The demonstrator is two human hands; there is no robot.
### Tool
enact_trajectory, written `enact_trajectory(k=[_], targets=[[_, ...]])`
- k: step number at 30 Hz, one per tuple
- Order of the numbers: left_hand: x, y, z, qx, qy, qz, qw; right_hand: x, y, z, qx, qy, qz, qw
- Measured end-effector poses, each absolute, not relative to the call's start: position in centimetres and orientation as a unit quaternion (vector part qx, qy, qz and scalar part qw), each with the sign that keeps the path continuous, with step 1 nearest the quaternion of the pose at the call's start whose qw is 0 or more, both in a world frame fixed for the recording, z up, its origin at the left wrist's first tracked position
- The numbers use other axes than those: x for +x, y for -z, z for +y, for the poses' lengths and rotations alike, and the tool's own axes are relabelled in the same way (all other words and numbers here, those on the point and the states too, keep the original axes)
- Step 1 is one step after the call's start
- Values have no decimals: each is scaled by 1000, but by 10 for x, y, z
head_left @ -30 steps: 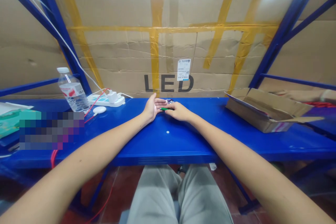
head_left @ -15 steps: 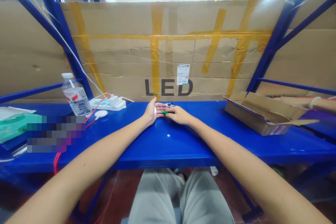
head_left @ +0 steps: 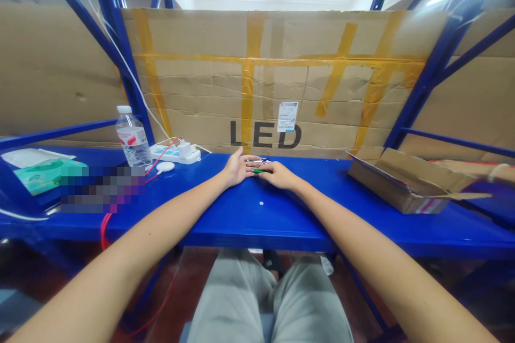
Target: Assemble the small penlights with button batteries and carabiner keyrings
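Note:
My left hand (head_left: 236, 168) rests on its side on the blue table (head_left: 225, 214), palm turned to the right and fingers stretched out. Facing it, my right hand (head_left: 280, 176) pinches a slim green stick-like object (head_left: 258, 171), whose end points at the left fingers. Whether that end touches them I cannot tell. Just beyond the fingertips lies a cluster of small thin pieces (head_left: 264, 160), dark and silvery, partly covered by my hands and too small to name.
An open cardboard box (head_left: 386, 182) stands on the right, with another person's forearm (head_left: 475, 169) behind it. On the left are a water bottle (head_left: 134, 142), a power strip (head_left: 189, 157), a white round puck (head_left: 165, 166) and a green packet (head_left: 42, 176). A large cardboard panel (head_left: 217, 91) closes the back.
The view has shifted a little, so the surroundings sit farther right in it. Both hands keep nearly the same pose, and the green object stays in my right hand.

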State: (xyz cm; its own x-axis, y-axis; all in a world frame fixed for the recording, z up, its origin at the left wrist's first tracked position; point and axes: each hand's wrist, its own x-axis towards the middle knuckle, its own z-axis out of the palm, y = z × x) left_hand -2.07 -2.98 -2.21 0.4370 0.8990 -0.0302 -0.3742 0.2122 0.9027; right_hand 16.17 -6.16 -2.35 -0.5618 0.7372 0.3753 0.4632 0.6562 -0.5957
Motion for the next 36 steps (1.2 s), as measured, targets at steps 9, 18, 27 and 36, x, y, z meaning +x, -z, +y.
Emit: enact_trajectory(k=[9, 18, 27, 36], targets=[[-29, 33, -19, 446, -433, 252, 742, 164, 22, -62, -353, -203, -860, 308], [-31, 34, -19, 446, -436, 254, 739, 164, 22, -62, -360, -206, -857, 306], [-31, 29, -23, 447, -427, 252, 744, 166, 25, -61, -375, -233, -838, 321], [-31, 31, -23, 451, -429, 245, 743, 167, 24, -61, -377, -233, -838, 319]])
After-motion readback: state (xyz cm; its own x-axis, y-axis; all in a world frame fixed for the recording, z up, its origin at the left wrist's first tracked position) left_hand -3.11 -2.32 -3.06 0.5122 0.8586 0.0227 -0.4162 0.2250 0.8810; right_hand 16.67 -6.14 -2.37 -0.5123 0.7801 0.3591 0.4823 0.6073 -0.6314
